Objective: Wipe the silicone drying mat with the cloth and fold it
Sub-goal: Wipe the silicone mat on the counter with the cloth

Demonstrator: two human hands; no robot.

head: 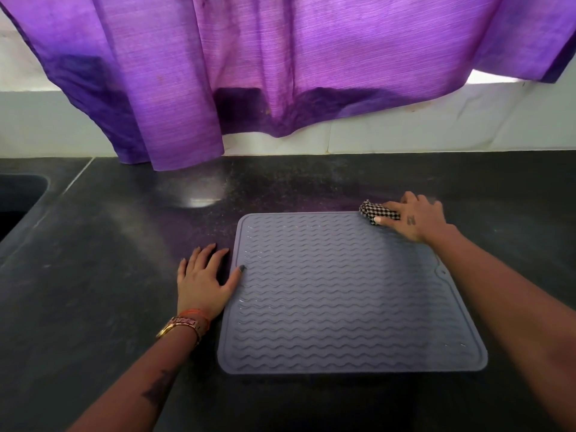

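A grey-blue silicone drying mat (343, 291) with wavy ridges lies flat on the dark counter. At its far right corner my right hand (417, 218) holds a bunched black-and-white checked cloth (375, 212), with the thumb and fingers curled round it and the cloth pressed on the mat. My left hand (204, 282) lies flat with spread fingers on the counter beside the mat's left edge; its thumb tip rests on the mat's rim.
A purple curtain (280, 73) hangs down over the back of the counter (93, 275), in front of a white wall. A sink basin (15, 201) is set into the counter at the far left.
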